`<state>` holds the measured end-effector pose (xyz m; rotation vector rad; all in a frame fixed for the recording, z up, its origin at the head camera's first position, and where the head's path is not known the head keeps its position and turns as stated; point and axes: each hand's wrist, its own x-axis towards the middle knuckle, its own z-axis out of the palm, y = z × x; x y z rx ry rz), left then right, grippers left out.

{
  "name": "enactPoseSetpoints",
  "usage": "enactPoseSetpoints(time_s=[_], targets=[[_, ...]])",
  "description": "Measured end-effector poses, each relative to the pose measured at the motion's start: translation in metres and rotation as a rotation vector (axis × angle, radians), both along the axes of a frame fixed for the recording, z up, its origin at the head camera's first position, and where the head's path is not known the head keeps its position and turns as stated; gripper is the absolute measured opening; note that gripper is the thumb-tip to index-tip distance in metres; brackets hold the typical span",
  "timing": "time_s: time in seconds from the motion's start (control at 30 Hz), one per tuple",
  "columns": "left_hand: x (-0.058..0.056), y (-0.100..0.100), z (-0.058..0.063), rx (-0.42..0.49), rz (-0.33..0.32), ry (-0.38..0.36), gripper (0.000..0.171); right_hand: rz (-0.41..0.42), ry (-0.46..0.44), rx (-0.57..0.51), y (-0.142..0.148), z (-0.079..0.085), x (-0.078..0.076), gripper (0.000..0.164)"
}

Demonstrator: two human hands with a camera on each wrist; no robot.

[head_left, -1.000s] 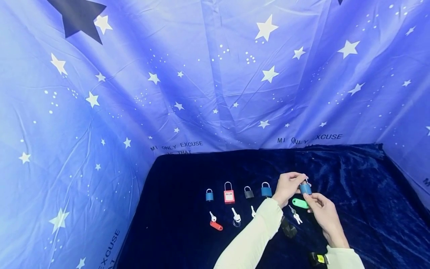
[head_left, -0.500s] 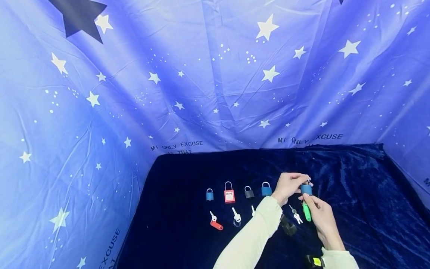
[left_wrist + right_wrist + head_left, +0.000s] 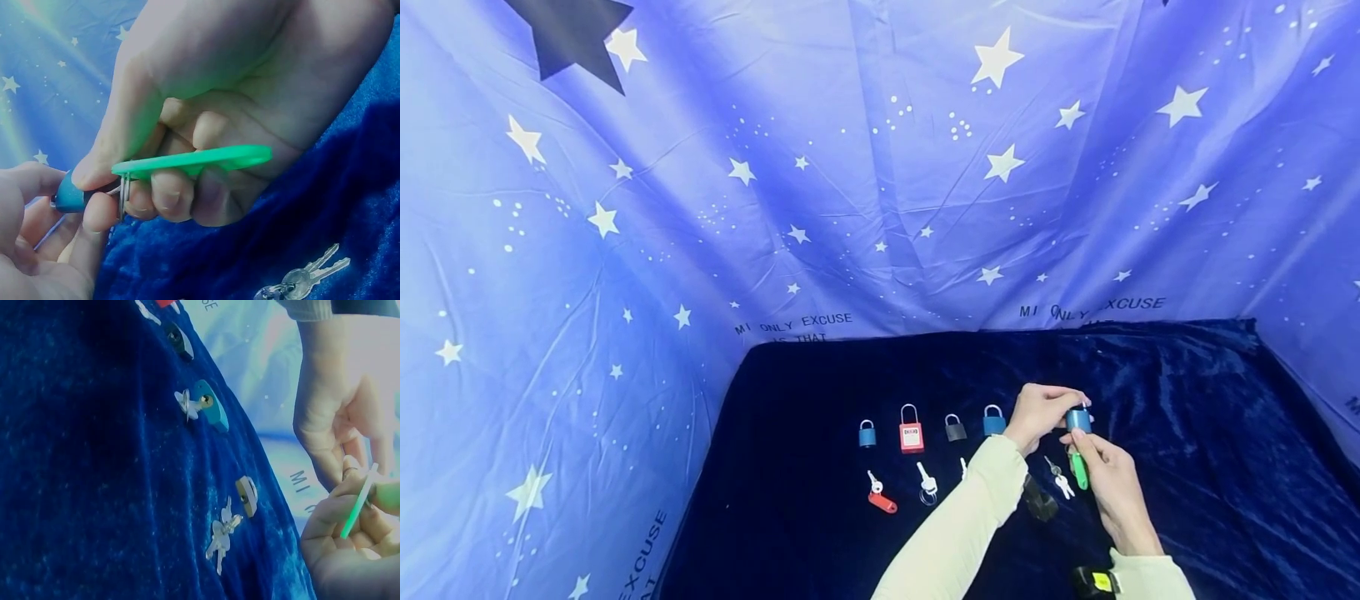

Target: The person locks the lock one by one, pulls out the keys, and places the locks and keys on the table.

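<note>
My left hand (image 3: 1037, 412) pinches a small blue padlock (image 3: 1078, 419) near its shackle, off the cloth; the padlock's body (image 3: 72, 194) shows in the left wrist view. Just below it, my right hand (image 3: 1116, 479) pinches a key that is mostly hidden by thumb and finger. From that key's ring hangs a green tag (image 3: 194, 160), lying across the curled fingers. Right thumb and fingertips meet the padlock's lower end. Whether the key is inside the keyhole cannot be made out.
A blue padlock (image 3: 867, 434), a red padlock (image 3: 912, 437), a dark padlock (image 3: 955, 430) and another blue padlock (image 3: 994, 424) lie in a row. Nearer are keys with a red tag (image 3: 882, 502), more keys (image 3: 927, 483) and a loose pair (image 3: 1062, 481). Another padlock (image 3: 247, 497) lies by keys.
The green tag has swung from lying sideways to hanging down below the right hand. Both hands and the padlock have shifted only slightly.
</note>
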<state>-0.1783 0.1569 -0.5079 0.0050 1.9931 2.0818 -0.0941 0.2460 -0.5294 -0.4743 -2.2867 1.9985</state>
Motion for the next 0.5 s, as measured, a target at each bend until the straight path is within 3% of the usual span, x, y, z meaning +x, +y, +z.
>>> enactPoseSetpoints(time_s=[0.1,0.3,0.5], targets=[[0.0014,0.0018,-0.0004,0.022,0.003,0.000,0.010,-0.006,0.010,-0.053,-0.0004,0.0003,0.0006,0.042],[0.0039,0.0044,-0.0062,0.129,0.016,-0.023,0.012,0.034,0.053,-0.335,-0.0007,0.0010,0.0008,0.030],[0.0078,0.0063,-0.0094,0.237,0.021,-0.055,0.012,0.049,0.049,-0.337,0.0027,0.0002,-0.0010,0.028]])
